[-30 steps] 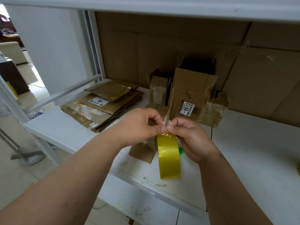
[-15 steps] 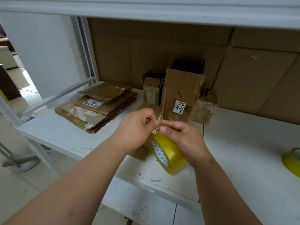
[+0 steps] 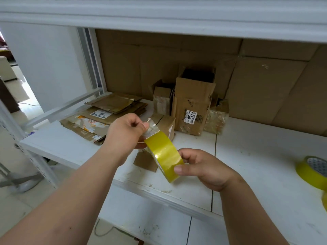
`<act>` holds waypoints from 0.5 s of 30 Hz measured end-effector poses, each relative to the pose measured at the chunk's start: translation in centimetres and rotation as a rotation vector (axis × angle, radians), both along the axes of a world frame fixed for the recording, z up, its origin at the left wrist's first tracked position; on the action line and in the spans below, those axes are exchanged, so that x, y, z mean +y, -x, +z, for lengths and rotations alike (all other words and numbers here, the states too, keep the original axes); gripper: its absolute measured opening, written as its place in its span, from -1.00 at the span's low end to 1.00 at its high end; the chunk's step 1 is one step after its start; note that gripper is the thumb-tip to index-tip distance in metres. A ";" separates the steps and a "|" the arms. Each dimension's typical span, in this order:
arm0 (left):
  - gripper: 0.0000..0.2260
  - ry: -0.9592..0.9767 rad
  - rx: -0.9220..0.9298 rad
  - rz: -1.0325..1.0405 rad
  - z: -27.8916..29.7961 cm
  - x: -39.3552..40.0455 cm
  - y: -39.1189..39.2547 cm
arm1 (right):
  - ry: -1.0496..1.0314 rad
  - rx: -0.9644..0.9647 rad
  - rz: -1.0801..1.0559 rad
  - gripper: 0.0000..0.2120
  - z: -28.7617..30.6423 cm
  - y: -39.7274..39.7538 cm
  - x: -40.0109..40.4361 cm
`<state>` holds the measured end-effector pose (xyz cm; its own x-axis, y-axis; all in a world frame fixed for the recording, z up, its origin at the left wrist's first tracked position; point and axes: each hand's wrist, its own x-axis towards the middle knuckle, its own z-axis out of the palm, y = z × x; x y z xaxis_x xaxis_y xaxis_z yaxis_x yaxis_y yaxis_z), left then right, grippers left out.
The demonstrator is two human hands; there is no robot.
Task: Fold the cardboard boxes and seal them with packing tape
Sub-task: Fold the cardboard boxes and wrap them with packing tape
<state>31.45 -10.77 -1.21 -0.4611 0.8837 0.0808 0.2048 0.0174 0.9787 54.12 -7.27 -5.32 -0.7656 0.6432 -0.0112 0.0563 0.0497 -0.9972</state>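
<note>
At frame centre, the right hand (image 3: 203,167) grips the yellow tape roll (image 3: 164,154); the left hand (image 3: 125,133) fingers pinch its peeled tape end (image 3: 150,129) above the table (image 3: 256,156).

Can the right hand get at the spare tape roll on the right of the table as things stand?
Probably not yet: the right hand grips the tape roll being peeled. The spare tape roll lies unobstructed on the table.

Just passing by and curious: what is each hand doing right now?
Left hand: pinches the peeled tape end.
Right hand: grips the yellow tape roll.
</note>
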 end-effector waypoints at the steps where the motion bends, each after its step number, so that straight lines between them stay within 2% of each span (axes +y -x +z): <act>1: -0.78 -0.005 -0.022 0.014 -0.1 -0.1 0.2 | 0.011 0.029 -0.022 -0.77 0.2 0.2 -0.2; 5: -0.79 -0.023 -0.048 0.062 -0.7 -0.6 0.6 | 0.013 0.121 -0.155 -0.74 1.0 0.6 -0.1; 10: -0.77 -0.071 -0.129 0.122 -1.0 -0.7 1.7 | -0.056 0.046 -0.217 -0.73 1.5 0.1 0.2; 15: -0.79 -0.066 -0.263 0.176 -1.3 -0.1 2.8 | -0.083 -0.013 -0.273 -0.60 2.2 -0.7 1.0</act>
